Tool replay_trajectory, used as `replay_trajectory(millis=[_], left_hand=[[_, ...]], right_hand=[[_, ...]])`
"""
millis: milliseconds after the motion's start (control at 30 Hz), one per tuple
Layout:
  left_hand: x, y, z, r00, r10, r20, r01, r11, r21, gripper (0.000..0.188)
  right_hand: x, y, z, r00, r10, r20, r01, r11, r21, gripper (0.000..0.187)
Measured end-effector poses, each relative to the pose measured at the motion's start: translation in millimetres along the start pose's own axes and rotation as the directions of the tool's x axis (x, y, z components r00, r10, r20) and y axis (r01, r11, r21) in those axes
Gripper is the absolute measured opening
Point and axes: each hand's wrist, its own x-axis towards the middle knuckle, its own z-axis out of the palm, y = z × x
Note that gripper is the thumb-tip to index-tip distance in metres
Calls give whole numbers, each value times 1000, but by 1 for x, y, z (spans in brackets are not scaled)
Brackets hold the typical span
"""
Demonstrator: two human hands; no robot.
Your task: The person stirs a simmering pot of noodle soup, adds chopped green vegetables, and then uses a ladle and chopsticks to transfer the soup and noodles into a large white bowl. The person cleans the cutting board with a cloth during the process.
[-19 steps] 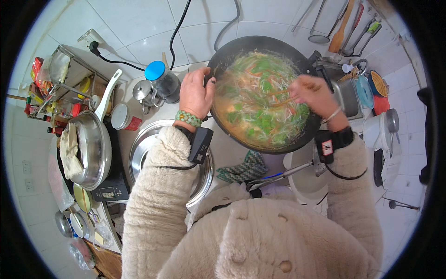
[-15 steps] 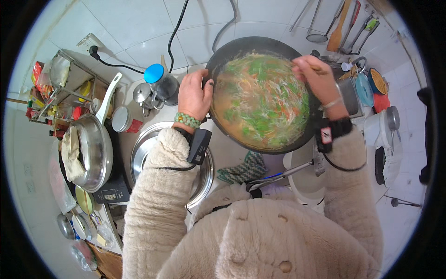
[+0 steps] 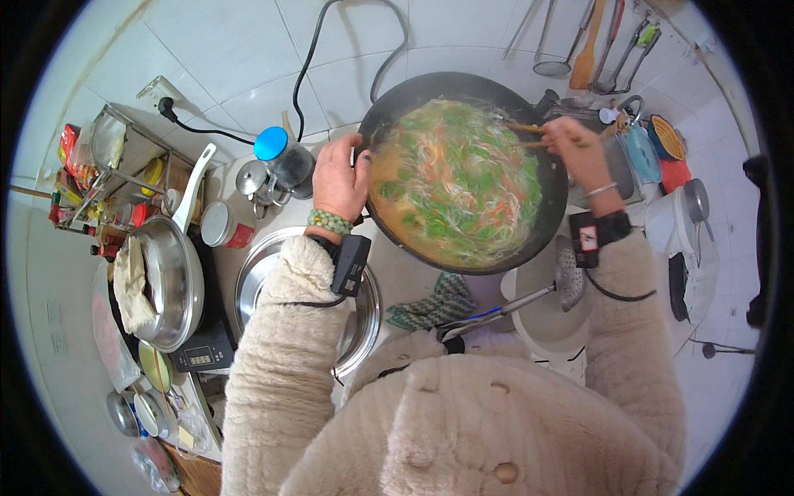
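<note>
A large dark wok (image 3: 556,178) is full of shredded vegetables and noodles (image 3: 463,178), green, orange and white, in a yellowish liquid blurred by motion. On its left rim my left hand (image 3: 337,178) is closed, thumb toward the rim; part of the grip is hidden. My right hand (image 3: 579,150), at the right rim, is closed round wooden chopsticks (image 3: 526,136), whose tips reach into the upper right of the food. A skimmer (image 3: 569,277) lies across a white bowl (image 3: 546,326) below the wok.
Left of the wok are a blue-lidded jar (image 3: 289,165), a steel lid (image 3: 248,277) and a white-lidded tub (image 3: 223,225). A steel pan (image 3: 178,281) with folded cloth stands on a cooker. A green patterned cloth (image 3: 434,304) lies in front. Utensils hang at the back right, including a wooden spatula (image 3: 585,62).
My right hand has moved right, drawing the chopsticks toward the right rim, and more of their length shows. The food has swirled. My left hand stays on the left rim.
</note>
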Motion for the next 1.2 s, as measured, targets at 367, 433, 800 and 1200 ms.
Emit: replay_trajectory(millis=[367, 433, 800, 1200], left_hand=[[-1, -4, 1, 999, 37, -14, -37, 999, 2, 24], [-1, -4, 1, 1000, 1, 11, -1, 1000, 11, 24], [0, -2, 0, 1000, 15, 8, -15, 1000, 11, 24], [0, -4, 1, 1000, 13, -11, -13, 1000, -2, 24]], right_hand=[[-60, -6, -30, 997, 29, -65, -15, 978, 206, 23], [-61, -2, -33, 974, 204, -101, -192, 974, 116, 24], [-48, -10, 60, 985, 137, -102, -52, 809, 586, 22], [-59, -15, 14, 1000, -8, 0, 8, 981, 193, 15]])
